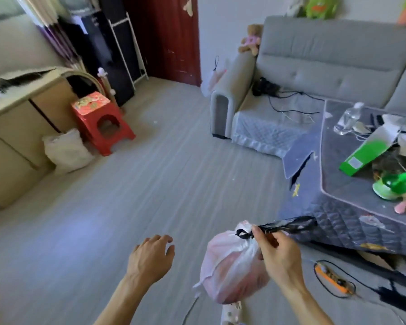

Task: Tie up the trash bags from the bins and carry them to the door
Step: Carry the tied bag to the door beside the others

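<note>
Hanging in the lower middle of the frame, a white trash bag with pinkish contents showing through has its neck gathered shut. The right hand pinches the bag's black tie just above that neck between thumb and fingertips, and the loose end of the tie stretches toward the right. The bag's underside sits above the grey floor; whether it touches cannot be told. The left hand is just left of the bag, apart from it, palm down with fingers loosely curled and holding nothing.

In the lower right an orange power strip lies on the floor with a black cord. Above it, at the right edge, a low worktop under a quilted grey cover carries a green box and a clear plastic bottle lying on its side. A grey sofa fills the upper right, with a teddy bear on its arm. A dark red door stands at top centre. At middle left, a red stool sits beside a white sack.
</note>
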A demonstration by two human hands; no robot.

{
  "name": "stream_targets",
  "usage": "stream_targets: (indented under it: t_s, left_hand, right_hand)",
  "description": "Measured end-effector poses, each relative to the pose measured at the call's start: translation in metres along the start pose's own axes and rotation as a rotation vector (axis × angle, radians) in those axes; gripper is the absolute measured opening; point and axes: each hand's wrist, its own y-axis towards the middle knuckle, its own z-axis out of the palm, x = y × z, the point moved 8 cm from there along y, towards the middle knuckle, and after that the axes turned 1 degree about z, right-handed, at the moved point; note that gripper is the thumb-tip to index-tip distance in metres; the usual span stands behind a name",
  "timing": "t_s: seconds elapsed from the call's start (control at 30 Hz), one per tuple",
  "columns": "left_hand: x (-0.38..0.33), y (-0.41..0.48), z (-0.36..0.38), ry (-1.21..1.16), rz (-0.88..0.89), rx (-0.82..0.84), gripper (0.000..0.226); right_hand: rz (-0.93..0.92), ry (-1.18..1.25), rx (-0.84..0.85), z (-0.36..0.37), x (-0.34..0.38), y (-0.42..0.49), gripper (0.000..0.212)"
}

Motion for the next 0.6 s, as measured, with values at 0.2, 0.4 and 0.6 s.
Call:
stream_targets:
  t_s: [0.2,0.4,0.6]
  left_hand:
    - [0.007,0.114,-0.063,-0.022,-0.081,-0.013,0.040]
    - [0.028,0.247,-0.107,-0.068,-0.099,-0.010,0.038]
    - [0.048,0.426,-0.189,-0.089,-0.029,-0.025,0.038]
  right_hand:
    - [-0.031,-0.010,0.065,0.046,0.066,0.144,0.037]
    - [-0.011,0.025,0.053,0.111,0.122,0.272,0.029]
    - [-0.017,0.054,-0.034,0.178,0.202,0.420,0.034]
